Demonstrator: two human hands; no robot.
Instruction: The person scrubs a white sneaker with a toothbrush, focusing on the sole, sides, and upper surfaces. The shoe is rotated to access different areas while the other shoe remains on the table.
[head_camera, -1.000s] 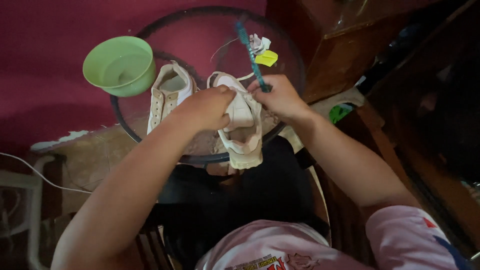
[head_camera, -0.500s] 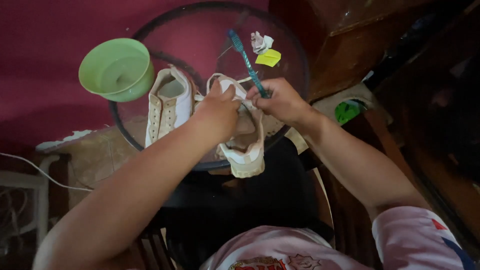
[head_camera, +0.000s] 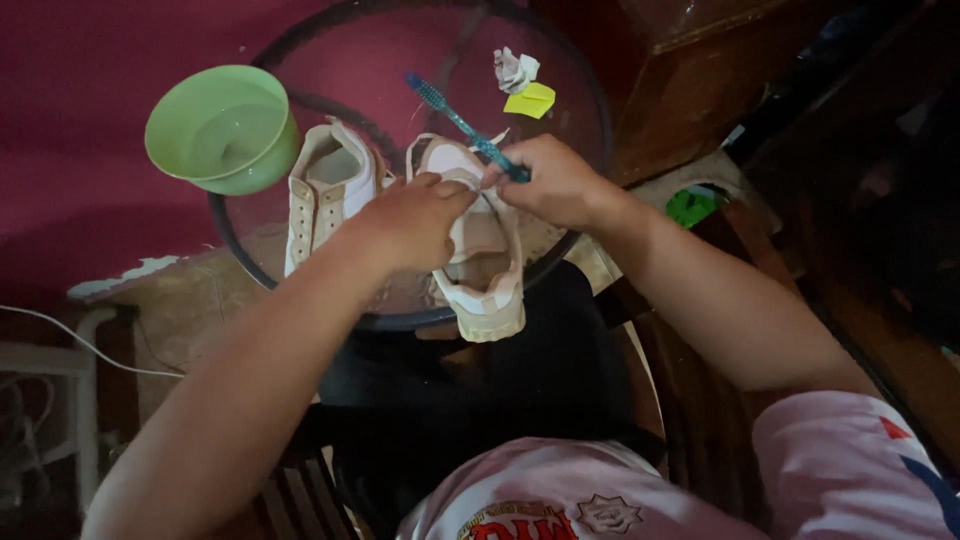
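Round glass bench (head_camera: 590, 110) with a dark rim, seen from above. Near edge: a white shoe (head_camera: 480, 270), heel hanging slightly over the rim, toe pointing away. Left hand (head_camera: 410, 220) closed over its upper, fingertips pinching the tongue area. Right hand (head_camera: 555, 180) touching the same shoe from the other side, fingers curled tight around a blue toothbrush (head_camera: 462, 125), bristled head pointing up and left, clear of the shoe. Just beside, to the left: a second white shoe (head_camera: 325, 190) lying flat, untouched. Further left, a green bowl (head_camera: 222, 128) overlapping the bench rim. At the far side, well apart: a crumpled white scrap (head_camera: 515, 70) and a small yellow piece (head_camera: 530, 100). Both forearms covering part of the held shoe.
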